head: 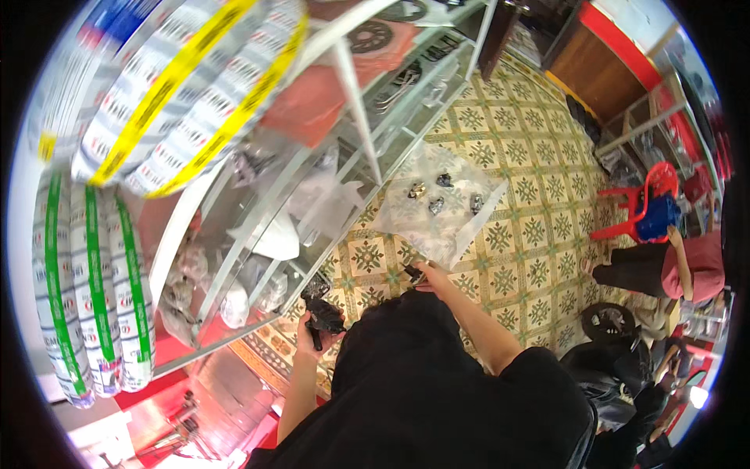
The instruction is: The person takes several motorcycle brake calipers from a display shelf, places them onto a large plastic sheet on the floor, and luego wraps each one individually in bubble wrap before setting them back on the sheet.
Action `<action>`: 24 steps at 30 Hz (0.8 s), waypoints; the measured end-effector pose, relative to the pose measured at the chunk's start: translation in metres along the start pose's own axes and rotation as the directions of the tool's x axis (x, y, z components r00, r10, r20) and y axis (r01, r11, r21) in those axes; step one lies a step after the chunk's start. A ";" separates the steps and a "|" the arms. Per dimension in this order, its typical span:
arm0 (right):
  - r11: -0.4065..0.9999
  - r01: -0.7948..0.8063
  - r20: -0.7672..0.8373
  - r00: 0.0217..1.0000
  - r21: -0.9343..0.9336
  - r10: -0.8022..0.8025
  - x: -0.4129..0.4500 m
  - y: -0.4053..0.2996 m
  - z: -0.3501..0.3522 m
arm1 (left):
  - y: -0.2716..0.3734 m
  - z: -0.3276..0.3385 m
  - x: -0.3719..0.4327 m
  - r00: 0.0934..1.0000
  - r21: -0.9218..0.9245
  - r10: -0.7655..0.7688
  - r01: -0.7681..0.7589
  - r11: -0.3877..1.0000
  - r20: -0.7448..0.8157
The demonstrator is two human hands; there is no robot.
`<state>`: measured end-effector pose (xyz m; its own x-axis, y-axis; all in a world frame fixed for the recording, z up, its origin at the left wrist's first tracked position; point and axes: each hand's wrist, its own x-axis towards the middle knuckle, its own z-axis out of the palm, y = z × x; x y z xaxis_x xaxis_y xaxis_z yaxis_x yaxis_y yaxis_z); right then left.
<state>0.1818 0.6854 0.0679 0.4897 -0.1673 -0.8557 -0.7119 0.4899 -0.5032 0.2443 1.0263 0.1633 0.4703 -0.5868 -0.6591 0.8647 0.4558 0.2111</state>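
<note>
My left hand (305, 336) grips a black mechanical part (324, 315), low and to the left of my body, beside the glass display case. Its exact kind is hard to make out. In front of me, my right hand (433, 277) holds a small black object (415, 272), partly hidden by the fingers. Beyond that hand, a clear plastic sheet (410, 220) lies on the tiled floor. On it sit several small metal parts, among them a gold-coloured one (416, 190), a dark one (445, 180) and a silver one (436, 205).
A glass display case (357, 205) runs along my left, with wrapped tyres (170, 99) stacked above it. To the right stand a red plastic chair (627, 193) and a person in a pink top (694, 268). A tyred wheel (608, 321) and a motorcycle are behind on the right.
</note>
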 end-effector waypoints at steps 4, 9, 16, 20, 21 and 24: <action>0.991 0.032 0.095 0.994 0.131 -0.045 0.014 0.005 -0.031 | -0.018 0.054 0.038 0.999 0.080 -0.035 0.034 0.996 0.010; 0.983 0.012 0.065 0.998 0.185 -0.024 0.021 -0.003 -0.069 | -0.020 0.100 0.071 0.993 0.210 -0.118 0.119 0.970 -0.018; 0.934 0.002 -0.172 0.983 0.357 0.063 0.042 0.031 -0.111 | -0.005 0.122 0.125 0.945 0.470 -0.176 0.293 0.832 -0.277; 0.921 -0.009 -0.371 0.914 0.389 0.165 0.075 0.099 -0.142 | -0.003 0.095 0.189 0.866 0.482 -0.312 0.482 0.732 -0.391; 0.892 0.013 -0.401 0.896 0.452 0.190 0.073 0.107 -0.142 | -0.007 0.102 0.204 0.856 0.525 -0.318 0.504 0.686 -0.408; 0.865 0.097 -0.465 0.869 0.491 0.166 0.088 0.148 -0.153 | -0.022 0.082 0.264 0.808 0.577 -0.389 0.588 0.566 -0.442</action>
<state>0.0429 0.6124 -0.1003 0.0729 -0.4622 -0.8838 -0.3211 0.8281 -0.4595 0.3640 0.8064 0.0443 -0.0343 -0.3563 -0.9338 0.8683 -0.4733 0.1486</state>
